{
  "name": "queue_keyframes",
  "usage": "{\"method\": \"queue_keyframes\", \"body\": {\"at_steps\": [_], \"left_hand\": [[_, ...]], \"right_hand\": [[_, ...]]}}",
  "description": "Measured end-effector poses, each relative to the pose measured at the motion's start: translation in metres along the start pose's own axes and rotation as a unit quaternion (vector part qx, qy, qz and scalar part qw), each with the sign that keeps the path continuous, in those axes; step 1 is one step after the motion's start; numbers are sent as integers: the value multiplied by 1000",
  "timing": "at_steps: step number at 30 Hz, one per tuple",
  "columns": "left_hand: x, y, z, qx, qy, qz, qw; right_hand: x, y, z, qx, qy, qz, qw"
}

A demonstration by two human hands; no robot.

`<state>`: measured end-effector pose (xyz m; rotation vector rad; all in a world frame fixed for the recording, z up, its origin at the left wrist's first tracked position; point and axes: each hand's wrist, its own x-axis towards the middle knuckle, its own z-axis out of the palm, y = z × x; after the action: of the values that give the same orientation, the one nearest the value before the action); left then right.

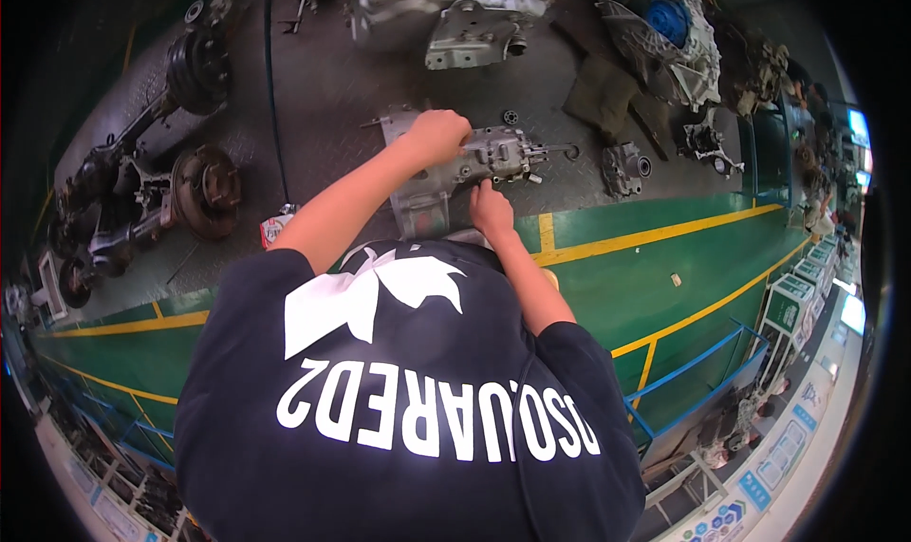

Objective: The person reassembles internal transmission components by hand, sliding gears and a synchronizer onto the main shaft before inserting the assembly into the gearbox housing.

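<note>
A grey metal gearbox (503,153) lies on the dark plated surface before me, with a shaft (550,149) sticking out to the right and ending in a ring. Its wide, flat flange (418,186) faces left. My left hand (441,136) is closed at the gearbox's far left part, and its fingertips are hidden behind the hand. Along the near edge of the gearbox, my right hand (492,208) has its fingers drawn together against the casing. Whatever small part sits between those fingers cannot be made out.
A large silver housing (408,10) stands beyond the gearbox. Axles with a brake drum (197,72) and a rusty disc (207,191) lie left. At right are an open bell housing (664,39), a small pump-like casing (623,170), and a bearing (511,117). A small box (273,229) is near my left arm.
</note>
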<state>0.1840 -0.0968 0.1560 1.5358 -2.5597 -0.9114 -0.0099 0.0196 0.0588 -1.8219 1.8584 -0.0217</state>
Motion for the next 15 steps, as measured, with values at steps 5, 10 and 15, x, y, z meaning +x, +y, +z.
{"method": "queue_keyframes", "body": {"at_steps": [5, 10, 15], "left_hand": [[4, 0, 12, -5, 74, 4, 997], [5, 0, 6, -28, 51, -43, 997], [7, 0, 6, -11, 52, -41, 998]], "right_hand": [[0, -8, 2, 7, 1, 39, 999], [2, -4, -6, 36, -8, 59, 998], [2, 7, -10, 2, -20, -42, 999]]}}
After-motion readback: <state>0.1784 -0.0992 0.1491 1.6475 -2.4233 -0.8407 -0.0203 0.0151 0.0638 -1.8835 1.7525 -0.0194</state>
